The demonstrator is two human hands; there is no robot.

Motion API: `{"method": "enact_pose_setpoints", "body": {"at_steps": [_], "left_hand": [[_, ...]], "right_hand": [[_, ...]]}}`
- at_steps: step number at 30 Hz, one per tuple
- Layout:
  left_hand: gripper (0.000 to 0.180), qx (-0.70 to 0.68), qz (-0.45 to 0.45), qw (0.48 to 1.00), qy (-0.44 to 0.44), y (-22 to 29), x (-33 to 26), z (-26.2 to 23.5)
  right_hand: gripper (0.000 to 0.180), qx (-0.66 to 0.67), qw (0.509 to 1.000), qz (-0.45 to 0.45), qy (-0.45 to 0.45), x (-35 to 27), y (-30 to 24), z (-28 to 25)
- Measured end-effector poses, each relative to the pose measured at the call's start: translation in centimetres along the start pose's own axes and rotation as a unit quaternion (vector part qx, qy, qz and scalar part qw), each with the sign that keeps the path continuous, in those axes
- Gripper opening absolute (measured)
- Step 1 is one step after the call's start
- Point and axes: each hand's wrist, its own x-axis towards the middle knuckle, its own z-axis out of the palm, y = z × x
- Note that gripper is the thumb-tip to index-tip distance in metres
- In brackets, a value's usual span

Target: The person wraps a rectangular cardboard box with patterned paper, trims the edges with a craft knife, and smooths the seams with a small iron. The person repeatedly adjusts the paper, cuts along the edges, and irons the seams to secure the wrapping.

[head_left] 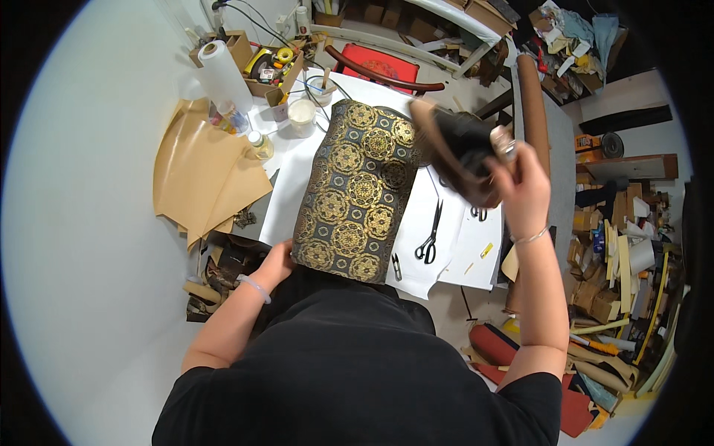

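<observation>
1. We see the black-and-gold medallion brocade piece [349, 201] over the white tabletop [418, 278], its near end close to the black shirt.
2. Our left hand [277, 262] is at its lower left corner; fingertips are hidden, so we cannot tell whether they pinch it.
3. Our right hand [529, 182] grips a blurred brown-and-black piece [465, 145], raised beside the brocade's far right edge.
4. We judge that a wide swing of that piece could scrape the brocade or knock the black scissors [433, 229]; a leftward jolt of the brocade might tip the white-filled tub [301, 119].
5. We can read no brand or wording; the white-capped bottle's [260, 146] label is too small.
</observation>
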Motion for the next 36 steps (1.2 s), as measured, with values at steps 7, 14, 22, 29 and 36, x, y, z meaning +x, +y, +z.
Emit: {"method": "enact_pose_setpoints", "body": {"at_steps": [7, 14, 22, 29, 36], "left_hand": [[0.036, 0.186, 0.004, 0.980, 0.064, 4.3, -1.8, 0.0], [0.033, 0.087, -0.042, 0.989, 0.115, -0.7, -2.3, 0.6], [0.040, 0.180, -0.101, 0.951, 0.231, 0.1, -7.9, 2.5], [0.037, -0.011, -0.110, 0.943, 0.314, -0.8, -10.4, 2.1], [0.034, -0.019, -0.029, 0.940, 0.339, 3.9, -6.7, -2.3]], "right_hand": [[0.036, 0.025, 0.998, -0.031, 0.058, 8.3, 11.3, 8.5], [0.043, 0.056, 0.998, 0.011, 0.008, 10.4, 14.9, 22.0], [0.042, 0.109, 0.976, 0.104, -0.158, 10.7, 16.7, 30.9], [0.043, 0.117, 0.977, 0.101, -0.145, 9.9, 16.6, 31.7], [0.039, 0.144, 0.963, 0.152, -0.169, 8.2, 17.5, 32.1]]}}
